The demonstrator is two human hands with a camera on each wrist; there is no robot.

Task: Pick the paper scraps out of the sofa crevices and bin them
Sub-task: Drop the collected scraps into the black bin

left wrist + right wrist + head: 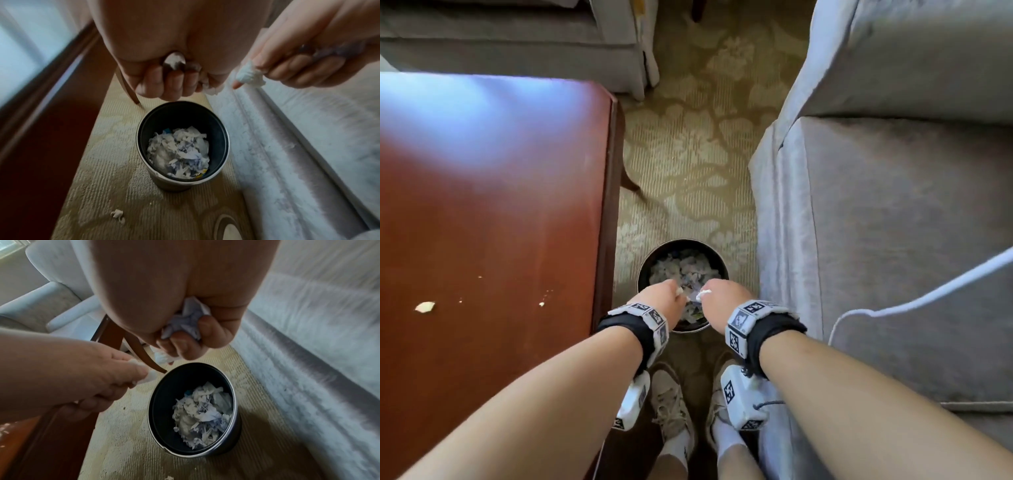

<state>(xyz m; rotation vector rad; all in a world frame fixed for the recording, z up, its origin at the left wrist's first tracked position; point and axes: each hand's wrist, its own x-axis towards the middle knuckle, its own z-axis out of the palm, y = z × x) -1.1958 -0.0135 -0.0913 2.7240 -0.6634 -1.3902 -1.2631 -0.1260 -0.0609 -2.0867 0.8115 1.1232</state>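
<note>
Head view: left hand (659, 299) and right hand (726, 298) fisted side by side over round bin (654, 253), each clutching paper scraps (703, 294). Wrist views alone show crumpled wads inside both fists, stray scrap (118, 214) on carpet (688, 154). Sofa (893, 222) right, wooden table (482, 205) left.

At twelve o'clock the right hand (180, 331) clutches crumpled paper (188, 319) above the bin (164, 402), which sits at six o'clock holding scraps (202, 417). At nine o'clock the left hand (82, 378) pinches a white scrap (149, 377).
</note>
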